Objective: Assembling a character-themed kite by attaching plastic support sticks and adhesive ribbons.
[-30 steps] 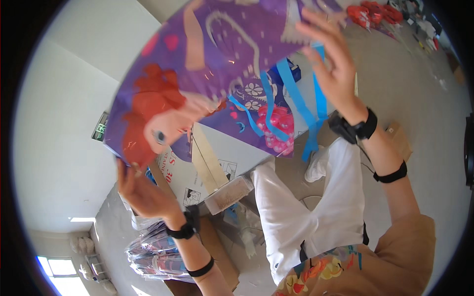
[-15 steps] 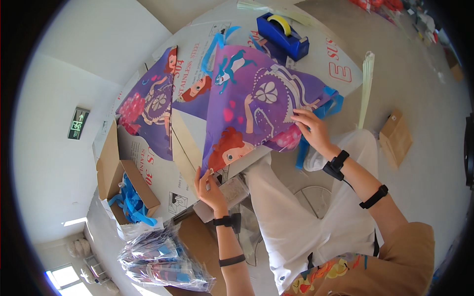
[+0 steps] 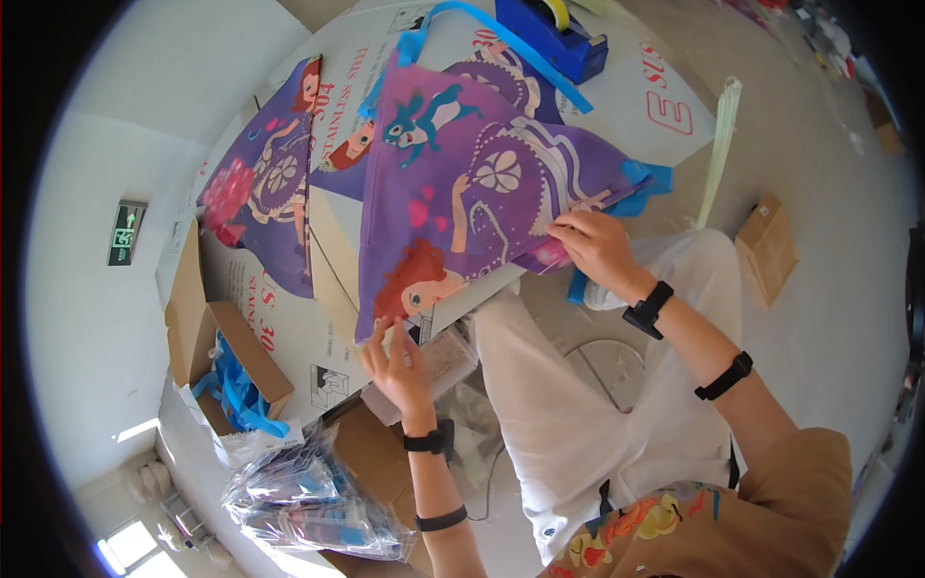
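A purple printed apron [image 3: 424, 183], showing a red-haired princess figure, lies across the cardboard surface in front of me. My left hand [image 3: 397, 371] pinches its near left corner. My right hand [image 3: 602, 252] has its fingers closed on the near right edge, by the pink flower print. A blue strap [image 3: 501, 31] arcs from the apron's far end toward the tape dispenser. Another blue strap [image 3: 644, 188] sticks out at its right end. Beneath and beyond it lies a second purple printed piece [image 3: 511, 82], partly covered.
Left of the apron lies a similar purple piece [image 3: 279, 188]. An open carton [image 3: 252, 352] holds blue straps, with clear-bagged packs [image 3: 308, 511] nearby. At the far side stands a blue tape dispenser [image 3: 568, 48]. A brown box [image 3: 768, 252] sits on the floor at right.
The far blue strap has swung out into a long arc to the right. The apron and both hands appear shifted slightly left, along with the whole view.
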A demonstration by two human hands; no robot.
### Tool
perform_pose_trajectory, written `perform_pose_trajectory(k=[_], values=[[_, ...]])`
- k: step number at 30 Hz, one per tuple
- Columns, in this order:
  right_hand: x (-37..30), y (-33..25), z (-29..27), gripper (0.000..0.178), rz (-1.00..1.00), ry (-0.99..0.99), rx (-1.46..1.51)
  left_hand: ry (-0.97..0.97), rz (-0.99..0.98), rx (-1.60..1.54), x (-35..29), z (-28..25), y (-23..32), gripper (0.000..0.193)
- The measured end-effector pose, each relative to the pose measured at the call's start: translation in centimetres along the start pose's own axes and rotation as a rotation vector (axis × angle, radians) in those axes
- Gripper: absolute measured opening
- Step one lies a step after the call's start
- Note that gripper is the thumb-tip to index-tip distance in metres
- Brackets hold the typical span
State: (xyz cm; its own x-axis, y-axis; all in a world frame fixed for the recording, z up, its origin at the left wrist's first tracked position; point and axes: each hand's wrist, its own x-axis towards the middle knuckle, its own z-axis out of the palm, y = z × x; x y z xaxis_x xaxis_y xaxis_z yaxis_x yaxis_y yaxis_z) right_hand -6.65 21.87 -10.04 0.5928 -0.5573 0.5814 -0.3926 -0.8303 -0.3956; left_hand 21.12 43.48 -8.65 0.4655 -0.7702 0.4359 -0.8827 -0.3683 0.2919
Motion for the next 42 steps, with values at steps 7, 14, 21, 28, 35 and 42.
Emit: perform_pose_trajectory(k=[7, 14, 21, 28, 35, 42], values=[[-0.9, -1.0, -0.5, 0.027, 0.126, -0.029, 0.058, -0.121, 0.143, -0.203, -0.3, 1.6, 2.3, 0.035], [-0.4, -3.3, -1.2, 0.03, 0.052, -0.135, -0.041, -0.125, 0.148, -0.243, -1.1, 1.6, 2.1, 0.037], [0.1, -8.1, 3.0, 0.043, -0.036, -0.335, 0.144, -0.198, 0.191, -0.272, -1.1, 1.0, 1.6, 0.04], [0.2, -8.1, 3.8, 0.041, -0.04, -0.334, 0.083, -0.331, 0.065, 0.137, -2.5, -0.3, -1.5, 0.071], [-0.1, -8.2, 3.7, 0.044, -0.049, -0.355, 0.037, -0.345, 0.068, 0.157, -2.8, -0.5, -2.9, 0.068], [-1.2, -8.1, 3.7, 0.051, -0.031, -0.334, -0.116, -0.361, 0.047, 0.178, -2.5, -0.8, -2.3, 0.068]])
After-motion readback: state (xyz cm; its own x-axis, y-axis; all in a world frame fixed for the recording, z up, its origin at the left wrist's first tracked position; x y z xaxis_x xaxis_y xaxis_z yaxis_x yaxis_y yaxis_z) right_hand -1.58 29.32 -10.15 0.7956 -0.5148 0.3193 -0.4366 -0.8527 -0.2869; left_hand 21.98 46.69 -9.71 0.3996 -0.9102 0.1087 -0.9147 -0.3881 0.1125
